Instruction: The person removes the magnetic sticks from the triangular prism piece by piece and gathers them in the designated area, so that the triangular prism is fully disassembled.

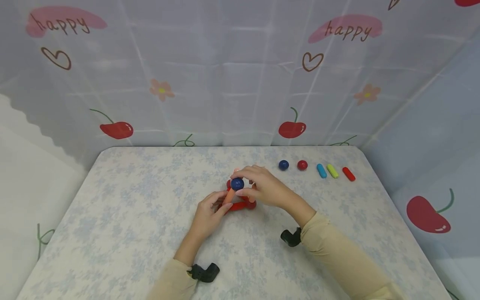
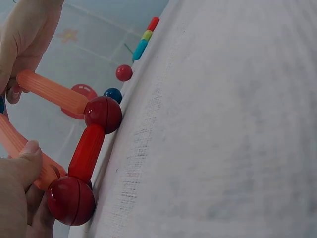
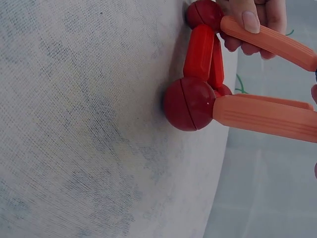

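Observation:
A frame of magnetic-looking rods and balls stands on the table, its red rods joined at dark red balls. Orange rods slant up from those balls toward a blue ball at the top. My left hand pinches one orange rod between thumb and fingers, near its lower end. With thumb and forefinger on either side, my right hand holds the blue ball. In the left wrist view that ball is mostly cut off at the edge.
Toward the back right of the table lie a loose blue ball, a red ball, and short rods in blue, yellow-green and red. A printed curtain hangs behind the table.

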`<state>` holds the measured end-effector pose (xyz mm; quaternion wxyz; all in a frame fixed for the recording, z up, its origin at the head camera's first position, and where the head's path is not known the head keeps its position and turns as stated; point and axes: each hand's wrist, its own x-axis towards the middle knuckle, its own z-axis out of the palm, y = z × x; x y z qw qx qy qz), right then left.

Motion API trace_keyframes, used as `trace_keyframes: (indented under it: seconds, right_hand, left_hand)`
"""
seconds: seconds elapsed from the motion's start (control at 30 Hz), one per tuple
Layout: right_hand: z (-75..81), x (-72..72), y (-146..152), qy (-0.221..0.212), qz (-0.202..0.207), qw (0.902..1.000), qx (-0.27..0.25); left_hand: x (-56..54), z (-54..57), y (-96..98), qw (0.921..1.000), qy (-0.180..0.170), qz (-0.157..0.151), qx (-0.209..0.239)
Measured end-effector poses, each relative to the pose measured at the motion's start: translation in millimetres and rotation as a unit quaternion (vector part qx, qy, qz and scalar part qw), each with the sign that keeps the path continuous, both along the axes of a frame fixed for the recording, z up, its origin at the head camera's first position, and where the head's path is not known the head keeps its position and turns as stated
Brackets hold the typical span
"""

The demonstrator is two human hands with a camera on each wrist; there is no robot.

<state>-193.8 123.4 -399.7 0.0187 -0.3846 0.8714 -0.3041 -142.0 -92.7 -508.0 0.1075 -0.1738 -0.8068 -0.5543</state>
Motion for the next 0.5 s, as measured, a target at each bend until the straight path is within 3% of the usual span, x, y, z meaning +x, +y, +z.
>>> trace_keyframes:
  seconds: [0.07, 0.27, 0.5]
  right_hand:
    - [-1.5, -1.6, 1.9, -0.010, -0.006, 0.9998, -0.014]
    - [1.6, -11.3, 18.5, -0.003, -0.081, 0.9929, -0.087]
    - [-6.0, -18.7, 48.0, -0.018, -0.145, 0.9868, -0.071]
  left_hand:
    - [0.4, -1.2, 0.7, 1.0000, -0.002, 0.001, 0.002]
    - [1.9, -1.4, 2.1, 0.9992, -0.035, 0.002, 0.017]
    - [3.8, -2.1, -0.1, 0.9984, -0.053, 0.020, 0.009]
